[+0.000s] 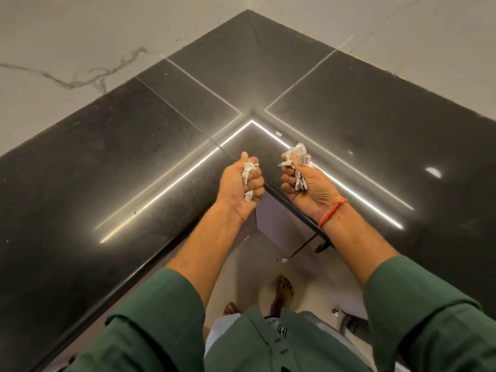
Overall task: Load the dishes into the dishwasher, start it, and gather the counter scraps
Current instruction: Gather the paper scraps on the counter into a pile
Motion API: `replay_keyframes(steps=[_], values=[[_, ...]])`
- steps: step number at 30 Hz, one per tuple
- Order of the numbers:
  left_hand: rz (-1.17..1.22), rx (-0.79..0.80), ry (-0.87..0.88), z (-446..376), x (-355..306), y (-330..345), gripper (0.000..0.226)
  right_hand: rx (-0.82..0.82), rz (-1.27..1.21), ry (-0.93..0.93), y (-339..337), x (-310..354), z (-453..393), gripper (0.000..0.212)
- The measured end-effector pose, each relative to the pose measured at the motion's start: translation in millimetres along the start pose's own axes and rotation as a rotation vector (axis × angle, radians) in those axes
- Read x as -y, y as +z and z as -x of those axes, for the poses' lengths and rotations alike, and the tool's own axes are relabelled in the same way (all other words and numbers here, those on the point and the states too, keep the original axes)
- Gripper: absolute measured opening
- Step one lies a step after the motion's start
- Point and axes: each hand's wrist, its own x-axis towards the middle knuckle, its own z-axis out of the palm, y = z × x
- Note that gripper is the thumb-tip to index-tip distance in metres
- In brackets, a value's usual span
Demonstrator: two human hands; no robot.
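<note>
Green shirt (257, 342) fills the bottom edge, nearest the camera, with a small dark tag on its button strip; the mark on the tag is too small to read. Below the hem, bare feet stand on a pale floor (316, 291).

Starting at the left, a black stone counter (112, 162) runs in an L shape into a corner, backed by white marble-look walls (67, 44) with grey veins. Bright lines of reflected light cross the polished surface and meet in a point near the inner corner.

Moving toward the middle, the left hand (241, 183) is raised over the counter's inner corner with its fingers curled tight around a crumpled white paper scrap (248, 181), thumb up. Bits of the paper poke out between the fingers.

Just to its right, apart from it, the right hand (303, 183) grips a larger wad of crumpled paper (298, 157) that sticks up above the fist. A red thread bracelet (332, 212) circles that wrist. Both green sleeves are pushed up the forearms.

A tiny white scrap (278, 133) lies on the counter beyond the right hand, and another white fleck (284, 260) lies on the floor below the counter edge. Farther right, a round spot of reflected light (433, 172) shines on the stone.
</note>
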Motion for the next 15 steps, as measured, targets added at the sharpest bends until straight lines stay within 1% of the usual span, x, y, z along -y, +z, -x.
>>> replay_keyframes(steps=[6,11,15], values=[[0.042,0.016,-0.028,55.8,11.2,-44.9,0.037,0.009,0.006,-0.001,19.8,-58.4,39.5,0.015],[0.016,0.002,-0.028,118.2,18.3,-107.5,0.040,-0.021,0.018,0.029,45.1,-137.6,86.1,0.017],[0.037,-0.048,-0.046,166.6,28.6,-154.9,0.041,-0.053,0.067,0.055,62.9,-195.9,126.5,0.015]])
